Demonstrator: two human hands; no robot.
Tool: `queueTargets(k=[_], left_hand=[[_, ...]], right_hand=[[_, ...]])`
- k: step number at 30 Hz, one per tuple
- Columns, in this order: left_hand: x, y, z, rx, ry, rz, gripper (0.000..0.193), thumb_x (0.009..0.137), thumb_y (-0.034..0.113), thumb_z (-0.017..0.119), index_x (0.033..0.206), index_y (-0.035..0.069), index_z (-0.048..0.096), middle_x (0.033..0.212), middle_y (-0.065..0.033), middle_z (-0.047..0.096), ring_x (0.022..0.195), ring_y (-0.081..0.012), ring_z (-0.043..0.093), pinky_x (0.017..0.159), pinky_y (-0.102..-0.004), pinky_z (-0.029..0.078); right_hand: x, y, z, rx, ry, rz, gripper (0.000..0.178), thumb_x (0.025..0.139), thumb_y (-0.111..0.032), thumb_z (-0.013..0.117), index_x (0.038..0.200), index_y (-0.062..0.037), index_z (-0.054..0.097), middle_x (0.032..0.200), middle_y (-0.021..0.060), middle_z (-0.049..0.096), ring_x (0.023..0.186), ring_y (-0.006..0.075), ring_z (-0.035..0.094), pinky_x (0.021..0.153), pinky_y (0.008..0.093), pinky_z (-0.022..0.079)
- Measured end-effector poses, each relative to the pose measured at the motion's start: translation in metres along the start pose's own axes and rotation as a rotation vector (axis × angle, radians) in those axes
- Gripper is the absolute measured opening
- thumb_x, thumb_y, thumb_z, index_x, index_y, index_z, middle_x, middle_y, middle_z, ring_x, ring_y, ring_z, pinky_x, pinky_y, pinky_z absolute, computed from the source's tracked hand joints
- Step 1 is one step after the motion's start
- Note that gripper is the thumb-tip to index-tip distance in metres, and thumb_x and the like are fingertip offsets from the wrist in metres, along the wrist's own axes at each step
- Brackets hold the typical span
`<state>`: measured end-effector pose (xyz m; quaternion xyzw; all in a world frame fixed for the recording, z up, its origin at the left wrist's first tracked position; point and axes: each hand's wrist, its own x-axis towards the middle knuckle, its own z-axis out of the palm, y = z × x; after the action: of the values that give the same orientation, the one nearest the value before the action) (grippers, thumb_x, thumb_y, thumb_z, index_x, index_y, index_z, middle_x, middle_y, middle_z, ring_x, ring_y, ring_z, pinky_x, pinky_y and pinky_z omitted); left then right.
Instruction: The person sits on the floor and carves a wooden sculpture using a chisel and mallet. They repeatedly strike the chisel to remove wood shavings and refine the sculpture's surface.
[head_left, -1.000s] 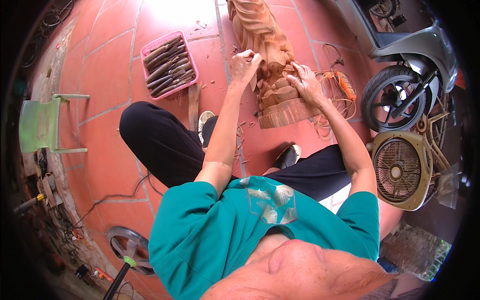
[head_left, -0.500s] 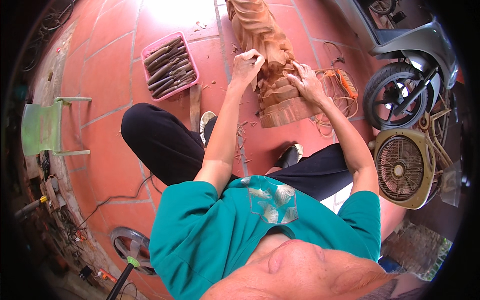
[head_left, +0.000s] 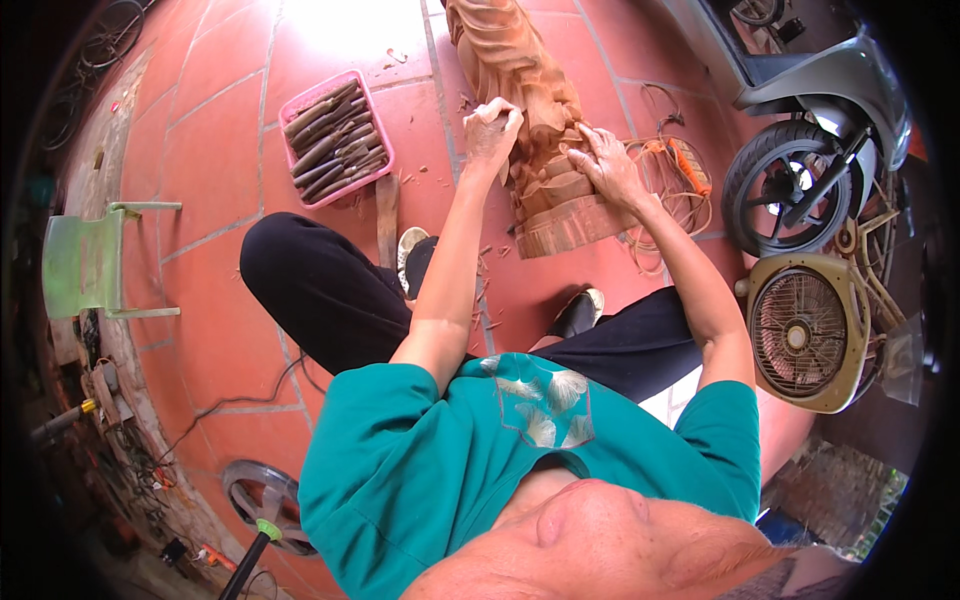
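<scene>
A carved reddish-brown wooden statue (head_left: 510, 65) with draped folds lies on the tiled floor in front of me, its flat base (head_left: 570, 228) toward me. My left hand (head_left: 490, 132) is closed in a fist along the statue's left edge. Whatever it grips is hidden by the fingers. On the statue's right side, above the base, my right hand (head_left: 610, 168) rests with its fingers stretched out over the wood.
Left of the statue, a pink basket (head_left: 392, 150) holds several wooden-handled tools (head_left: 338, 140). A wooden bar (head_left: 387, 220) lies beside it among shavings. An orange power strip (head_left: 690, 165) with coiled cord, a scooter wheel (head_left: 790, 190) and a box fan (head_left: 805, 335) stand right. A green chair (head_left: 85, 262) is left.
My left hand has turned slightly and shifted a little along the statue's edge. My right hand keeps its place on the wood. The whole view has drifted slightly.
</scene>
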<state>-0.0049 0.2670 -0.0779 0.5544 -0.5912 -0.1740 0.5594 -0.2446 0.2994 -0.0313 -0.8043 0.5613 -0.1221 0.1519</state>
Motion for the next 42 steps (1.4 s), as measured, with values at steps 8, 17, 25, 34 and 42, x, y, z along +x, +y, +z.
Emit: queueTargets(k=[8, 17, 25, 34, 42], left_hand=[[0.013, 0.004, -0.021, -0.171, -0.115, -0.166, 0.013, 0.086, 0.012, 0.062, 0.083, 0.006, 0.074, 0.073, -0.0058, 0.072, 0.066, -0.0074, 0.064, 0.062, -0.0273, 0.051], [-0.012, -0.002, 0.004, -0.064, 0.104, 0.040, 0.010, 0.085, 0.012, 0.065, 0.087, 0.006, 0.072, 0.075, -0.0092, 0.072, 0.065, -0.0156, 0.066, 0.064, -0.0303, 0.052], [0.010, 0.017, -0.029, -0.193, -0.139, -0.302, 0.014, 0.085, 0.010, 0.063, 0.086, 0.003, 0.074, 0.074, -0.0050, 0.073, 0.066, -0.0072, 0.063, 0.060, -0.0250, 0.048], [-0.025, 0.000, -0.003, -0.290, -0.026, -0.190, 0.012, 0.089, 0.009, 0.063, 0.090, 0.002, 0.072, 0.083, -0.0068, 0.074, 0.075, -0.0092, 0.066, 0.068, -0.0247, 0.051], [0.006, 0.009, -0.033, -0.276, -0.133, -0.247, 0.012, 0.085, 0.006, 0.062, 0.085, 0.003, 0.074, 0.075, -0.0039, 0.071, 0.069, -0.0076, 0.063, 0.061, -0.0245, 0.048]], right_hand=[[-0.004, -0.010, -0.005, -0.012, -0.001, 0.009, 0.066, 0.096, -0.050, 0.053, 0.144, -0.0059, 0.044, 0.139, 0.0224, 0.047, 0.131, 0.0387, 0.044, 0.110, 0.0460, 0.036], [-0.001, -0.009, -0.003, 0.004, -0.015, 0.033, 0.071, 0.093, -0.058, 0.053, 0.145, -0.0101, 0.045, 0.143, 0.0225, 0.044, 0.133, 0.0414, 0.043, 0.108, 0.0493, 0.039], [-0.003, -0.003, 0.000, -0.010, 0.004, 0.023, 0.070, 0.093, -0.058, 0.053, 0.145, -0.0105, 0.045, 0.142, 0.0226, 0.045, 0.132, 0.0417, 0.043, 0.107, 0.0497, 0.040], [-0.001, -0.007, -0.001, 0.000, 0.014, 0.019, 0.072, 0.093, -0.059, 0.054, 0.145, -0.0103, 0.044, 0.141, 0.0254, 0.045, 0.130, 0.0443, 0.045, 0.106, 0.0511, 0.040], [-0.001, -0.008, -0.001, 0.018, 0.002, 0.026, 0.071, 0.093, -0.058, 0.054, 0.145, -0.0107, 0.044, 0.143, 0.0238, 0.045, 0.132, 0.0433, 0.043, 0.108, 0.0505, 0.039]])
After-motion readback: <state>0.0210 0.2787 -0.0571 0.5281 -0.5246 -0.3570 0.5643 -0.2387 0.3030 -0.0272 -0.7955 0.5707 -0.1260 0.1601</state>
